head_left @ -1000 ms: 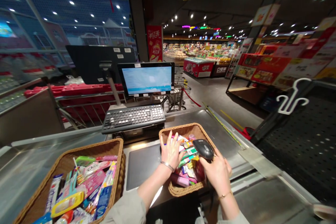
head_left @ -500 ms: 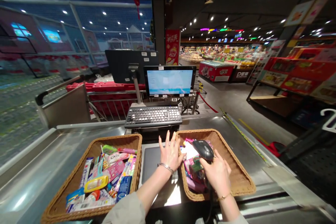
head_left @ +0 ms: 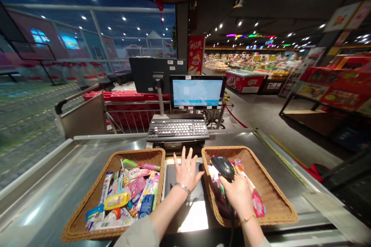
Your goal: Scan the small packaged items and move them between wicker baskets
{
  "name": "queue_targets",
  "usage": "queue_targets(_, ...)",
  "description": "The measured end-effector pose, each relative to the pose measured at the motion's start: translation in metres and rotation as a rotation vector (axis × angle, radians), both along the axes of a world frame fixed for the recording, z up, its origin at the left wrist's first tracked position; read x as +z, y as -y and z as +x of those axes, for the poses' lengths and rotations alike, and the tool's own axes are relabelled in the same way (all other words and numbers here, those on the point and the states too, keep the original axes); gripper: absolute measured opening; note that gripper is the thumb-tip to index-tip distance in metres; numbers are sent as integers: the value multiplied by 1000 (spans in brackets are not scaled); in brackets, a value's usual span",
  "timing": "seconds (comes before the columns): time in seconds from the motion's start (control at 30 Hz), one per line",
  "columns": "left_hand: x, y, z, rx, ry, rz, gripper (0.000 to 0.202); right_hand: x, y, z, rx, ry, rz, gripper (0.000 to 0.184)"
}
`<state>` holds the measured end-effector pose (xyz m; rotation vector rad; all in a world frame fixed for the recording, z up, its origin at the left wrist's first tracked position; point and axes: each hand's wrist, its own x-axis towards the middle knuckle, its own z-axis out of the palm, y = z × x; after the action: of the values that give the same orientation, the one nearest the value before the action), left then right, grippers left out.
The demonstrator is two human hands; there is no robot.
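My right hand (head_left: 238,189) is wrapped around a black handheld barcode scanner (head_left: 223,166), its head pointing away over the right wicker basket (head_left: 275,200). A cable hangs down from the scanner. Beneath it, packaged goods lie partly hidden, among them a red-pink packet (head_left: 257,203). My left hand (head_left: 187,171), fingers spread and holding nothing, hovers over or rests on the dark flat plate (head_left: 171,173) between the baskets; contact I cannot tell. In the left wicker basket (head_left: 84,204) are many small packages, including a yellow one (head_left: 116,201) and a blue one (head_left: 146,205).
Behind the baskets stand a black keyboard (head_left: 177,129) and a lit monitor (head_left: 197,92), with a second screen (head_left: 150,75) turned away. The metal counter (head_left: 37,200) runs out to both sides. Beyond are shopping carts (head_left: 127,117) and a red freezer (head_left: 246,81).
The view has turned slightly left. My left hand has moved off the right basket's edge toward the plate. A red-pink packet now shows in the right basket beside my right hand.
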<state>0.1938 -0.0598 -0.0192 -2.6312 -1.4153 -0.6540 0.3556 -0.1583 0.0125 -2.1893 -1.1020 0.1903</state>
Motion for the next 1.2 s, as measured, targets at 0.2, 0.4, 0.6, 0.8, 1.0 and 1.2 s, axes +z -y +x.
queue_targets(0.2, -3, -4, -17, 30, 1, -5, 61, 1, -6, -15, 32, 36, 6, 38)
queue_targets(0.4, -3, -8, -41, 100, -37, -50, 56, -2, -12, -33, 69, 62, -10, 38)
queue_targets(0.6, 0, -6, -66, 176, -47, -98, 61, 0, -18, -52, 128, 85, -42, 35)
queue_targets(0.8, 0, -3, -91, 239, -41, -139, 61, -2, -25, -69, 186, 87, -69, 33)
queue_targets(1.0, -7, -5, -113, 284, -27, -141, 59, -6, -28, -79, 233, 107, -62, 34)
queue_targets(1.2, -11, -13, -138, 322, -18, -145, 53, -7, -29, -80, 232, 90, -75, 35)
